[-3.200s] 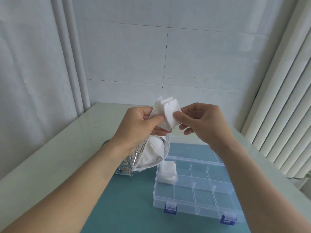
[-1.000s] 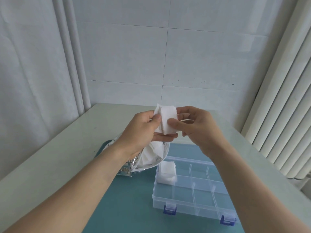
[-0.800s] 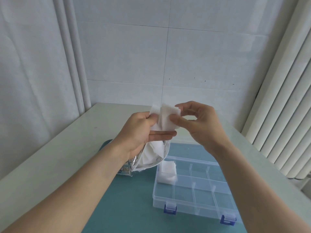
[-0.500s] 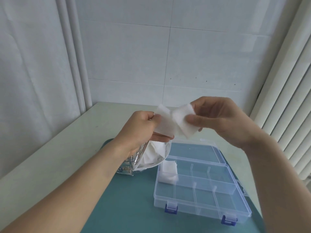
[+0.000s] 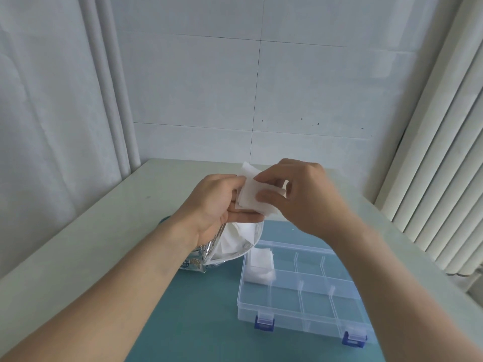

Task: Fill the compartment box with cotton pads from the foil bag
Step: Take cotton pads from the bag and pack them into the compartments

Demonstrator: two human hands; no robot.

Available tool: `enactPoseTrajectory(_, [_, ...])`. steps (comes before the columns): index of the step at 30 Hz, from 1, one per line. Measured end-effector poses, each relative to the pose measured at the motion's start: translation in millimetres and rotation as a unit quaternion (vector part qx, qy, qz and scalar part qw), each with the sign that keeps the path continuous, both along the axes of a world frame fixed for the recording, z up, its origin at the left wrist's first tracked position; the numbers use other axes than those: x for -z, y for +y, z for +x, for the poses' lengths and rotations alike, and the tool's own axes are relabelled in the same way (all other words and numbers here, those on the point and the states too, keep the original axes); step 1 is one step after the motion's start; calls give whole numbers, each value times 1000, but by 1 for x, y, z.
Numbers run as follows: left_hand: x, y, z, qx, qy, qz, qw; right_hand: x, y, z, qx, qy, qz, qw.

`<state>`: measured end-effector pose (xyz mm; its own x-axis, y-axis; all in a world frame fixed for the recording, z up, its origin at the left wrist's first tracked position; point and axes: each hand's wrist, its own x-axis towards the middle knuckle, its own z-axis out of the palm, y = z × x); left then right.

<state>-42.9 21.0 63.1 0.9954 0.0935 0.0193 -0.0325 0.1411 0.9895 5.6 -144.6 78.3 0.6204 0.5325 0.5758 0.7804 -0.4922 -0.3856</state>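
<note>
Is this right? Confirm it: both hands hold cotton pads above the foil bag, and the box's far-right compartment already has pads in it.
Not quite. The head view shows the pads already in the compartment box lying in its far-left compartment, not the far-right one. The rest holds: the left hand and right hand hold cotton pads above the foil bag.

hands (image 5: 264,202) rejoined, pads (image 5: 254,198) pressed together again

Head camera looks forward and down, close.

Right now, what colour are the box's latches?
Blue latches, clearest in the head view.
</note>
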Motion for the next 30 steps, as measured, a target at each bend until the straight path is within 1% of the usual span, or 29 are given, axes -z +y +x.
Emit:
enactPoseTrajectory(3, [0,2,0,-18,7,17,1000,3,2,-1,-4,-2,-28,1000])
enactPoseTrajectory(5, [0,2,0,-21,11,11,1000,4,3,-2,-12,-1,-30,999])
enactPoseTrajectory(7, [-1,1,-1,-19,16,-5,1000,3,4,-3,-9,-7,-11,1000])
enactPoseTrajectory(9, [-3,2,-2,-15,13,-25,999,-1,1,-4,-8,13,16,1000])
enactPoseTrajectory(11, [-4,4,-2,-15,1,-21,1000,-10,-6,-6,-20,75,45,996])
enactPoseTrajectory(12, [-4,5,-2,-20,-7,-2,1000,-14,-9,-6,-45,121,73,989])
enactPoseTrajectory(14, [-5,5,-3,-21,-30,65,997,-20,-17,-6,-99,214,150,960])
enactPoseTrajectory(15, [-5,4,-4,-10,-43,98,994,-21,-19,-5,-111,252,176,945])
enactPoseTrajectory(17, [-6,0,-6,30,-61,141,988,-17,-18,-2,-102,303,191,928])
enactPoseTrajectory(20, [-6,-5,-8,69,-62,180,979,-9,-17,4,-72,349,178,917])
enactPoseTrajectory(23, [-4,-6,-9,72,-57,203,975,-8,-21,7,-45,345,134,928])
enactPoseTrajectory(25, [-4,-6,-10,82,-56,209,973,-9,-23,8,-26,343,102,934])
enactPoseTrajectory(28, [-6,-6,-12,120,-61,201,970,-6,-24,8,-39,372,54,926])
enactPoseTrajectory(30, [-6,-6,-13,140,-59,185,971,-3,-23,8,-42,383,43,922])
